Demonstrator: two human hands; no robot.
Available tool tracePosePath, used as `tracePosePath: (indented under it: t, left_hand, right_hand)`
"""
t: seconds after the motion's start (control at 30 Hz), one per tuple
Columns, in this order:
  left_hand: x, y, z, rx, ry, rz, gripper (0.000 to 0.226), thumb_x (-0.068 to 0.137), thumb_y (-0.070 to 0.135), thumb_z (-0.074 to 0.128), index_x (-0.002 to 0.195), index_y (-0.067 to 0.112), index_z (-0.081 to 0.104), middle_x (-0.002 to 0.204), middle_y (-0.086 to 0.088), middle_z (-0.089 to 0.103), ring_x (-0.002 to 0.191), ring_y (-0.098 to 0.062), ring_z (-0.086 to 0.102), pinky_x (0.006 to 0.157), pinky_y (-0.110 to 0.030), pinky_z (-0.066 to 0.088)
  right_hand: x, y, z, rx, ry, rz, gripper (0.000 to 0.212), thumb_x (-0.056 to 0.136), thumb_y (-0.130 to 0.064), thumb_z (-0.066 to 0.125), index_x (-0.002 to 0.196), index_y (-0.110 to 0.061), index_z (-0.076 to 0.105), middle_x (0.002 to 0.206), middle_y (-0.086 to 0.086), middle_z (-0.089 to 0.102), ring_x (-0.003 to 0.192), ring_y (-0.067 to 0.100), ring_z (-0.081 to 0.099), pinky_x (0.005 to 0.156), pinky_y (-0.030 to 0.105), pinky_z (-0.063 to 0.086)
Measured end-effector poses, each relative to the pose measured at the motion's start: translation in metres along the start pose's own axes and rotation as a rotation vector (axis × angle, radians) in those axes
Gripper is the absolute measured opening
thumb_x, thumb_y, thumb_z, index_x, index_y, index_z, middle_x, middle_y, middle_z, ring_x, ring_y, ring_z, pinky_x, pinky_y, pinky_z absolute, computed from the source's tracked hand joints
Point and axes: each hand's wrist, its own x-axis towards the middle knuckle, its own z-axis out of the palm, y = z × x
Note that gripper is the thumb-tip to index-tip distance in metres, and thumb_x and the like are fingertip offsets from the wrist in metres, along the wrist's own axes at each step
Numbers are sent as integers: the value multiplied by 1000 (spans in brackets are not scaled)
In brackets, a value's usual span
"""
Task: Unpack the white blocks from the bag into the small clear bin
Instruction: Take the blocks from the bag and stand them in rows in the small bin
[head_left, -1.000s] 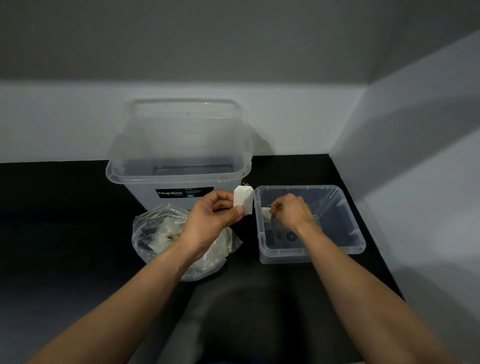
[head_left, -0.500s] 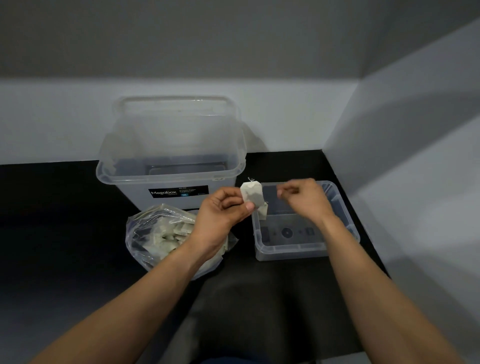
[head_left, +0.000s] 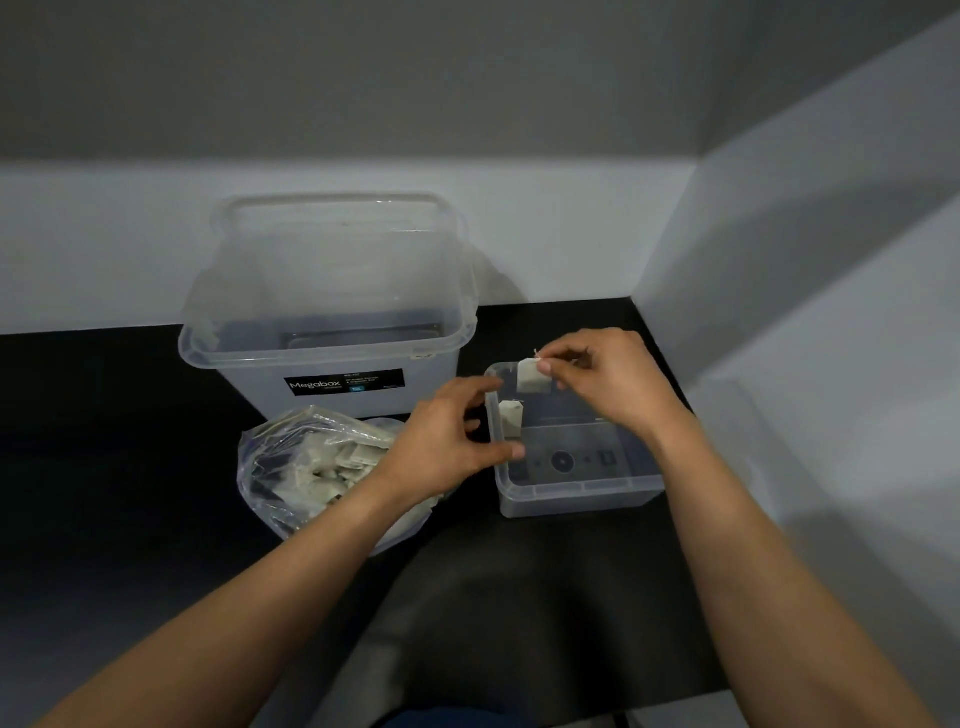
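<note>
My right hand pinches a white block by its top and holds it over the back left corner of the small clear bin. A second white block is inside the bin against its left wall; I cannot tell whether it rests or falls. My left hand hovers at the bin's left rim with fingers apart and nothing in them. A clear plastic bag holding several white blocks lies on the black table, left of the bin and partly under my left wrist.
A large clear Megabox bin stands behind the bag against the white back wall. A white side wall rises close to the right of the small bin. The black tabletop stretches to the left.
The white block passed from my left hand to my right hand, which now holds it over the bin. My left hand let go and opened. Another block now shows inside the bin.
</note>
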Motion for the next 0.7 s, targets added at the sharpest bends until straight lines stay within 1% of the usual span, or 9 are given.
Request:
tracePosePath:
  t: [0.03,0.1,0.17,0.23,0.3,0.37,0.47,0.63,0.7]
  left_hand:
    - [-2,0,-1,102,-69,18,89,75,47,88,150,23,47,152,5,46,134,-10,49,107,-26,48]
    - [-7,-2,0,268,-162,38,100,72,58,85,155,22,41,160,4,36,141,-14,42,113,-33,44]
    - [-9,-4,4,354,-175,26,102,72,61,84,155,21,41,162,3,34,144,-15,39,117,-34,39]
    - [-10,-4,7,392,-154,19,98,74,60,83,155,21,42,163,3,34,146,-15,37,117,-31,34]
    - [-12,-3,8,409,-140,21,97,75,58,82,155,21,42,163,3,34,146,-14,36,115,-26,30]
    - [-12,-2,8,417,-138,26,96,76,57,82,155,21,42,163,2,33,147,-14,35,113,-23,26]
    - [-11,-1,7,430,-142,22,96,76,57,82,155,21,42,164,2,33,147,-14,35,114,-24,26]
    - [-11,-2,8,451,-158,12,97,76,58,82,156,20,41,164,2,32,148,-15,34,116,-27,27]
    - [-9,-2,8,451,-160,11,98,76,57,83,156,19,41,164,1,32,147,-15,35,117,-28,29]
  right_hand:
    - [1,4,3,-35,-33,32,20,95,-29,71,115,-25,76,104,-11,75,89,0,67,88,23,53]
    - [5,14,14,-73,-121,81,21,95,-28,72,115,-25,76,103,-12,74,92,-2,66,90,23,51]
    - [10,24,28,-77,-216,136,20,93,-26,74,112,-25,76,100,-12,75,88,-3,67,92,25,54]
    - [15,35,42,-80,-309,173,18,91,-24,76,109,-25,76,96,-12,74,84,-3,69,90,24,56]
    - [20,41,54,-130,-365,163,17,90,-23,77,107,-24,76,94,-13,73,84,-3,68,88,24,56]
    - [26,45,64,-158,-378,167,13,91,-22,78,104,-21,77,90,-9,73,82,2,70,85,26,58]
    - [36,48,77,-219,-353,196,10,92,-24,76,101,-20,78,81,-7,71,81,10,69,86,34,59]
    - [39,52,88,-215,-322,272,13,92,-25,76,102,-19,79,89,-1,74,87,15,71,88,38,58]
    - [39,53,90,-265,-319,283,18,90,-29,77,106,-20,78,98,0,75,92,17,70,89,39,58]
